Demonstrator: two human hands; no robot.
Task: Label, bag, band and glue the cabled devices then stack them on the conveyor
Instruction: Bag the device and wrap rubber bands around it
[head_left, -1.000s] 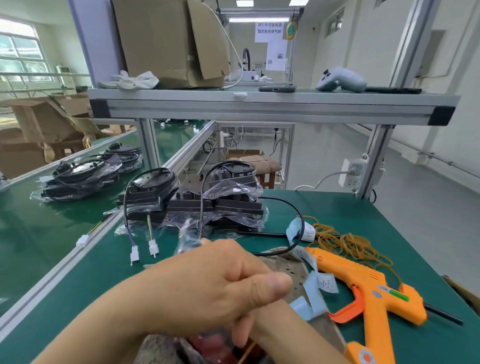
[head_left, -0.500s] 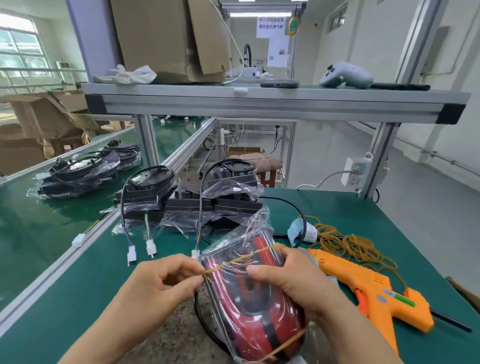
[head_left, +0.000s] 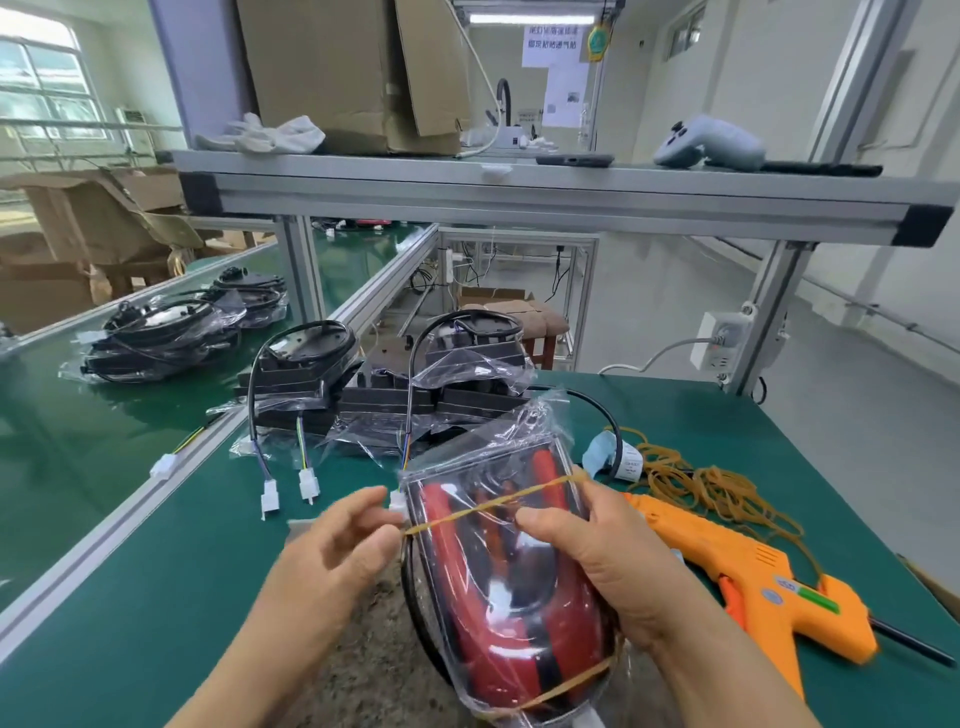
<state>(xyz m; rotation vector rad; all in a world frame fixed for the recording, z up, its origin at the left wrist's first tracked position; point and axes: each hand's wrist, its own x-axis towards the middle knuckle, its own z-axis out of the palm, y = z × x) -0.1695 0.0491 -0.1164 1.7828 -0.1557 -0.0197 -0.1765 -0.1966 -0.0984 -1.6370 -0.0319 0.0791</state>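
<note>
Two hands work above the green table (head_left: 156, 623) | right hand (head_left: 587, 561) grips the right side of a red-and-black device (head_left: 498, 597) in a clear bag, thumb across its front | left hand (head_left: 337, 545) pinches a rubber band (head_left: 488, 504) stretched over the device, at its left edge | second band (head_left: 566, 686) circles its lower end | orange glue gun (head_left: 753, 566) lies on the table, right.

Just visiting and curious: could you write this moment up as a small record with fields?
Held item: red device in a clear bag
Right hand: grips the red device
Left hand: pinches the upper rubber band at the bag's left edge
Lower band: around the bag's bottom
Glue gun: orange, lying right of the hands
Conveyor: bagged devices stacked, left
</note>
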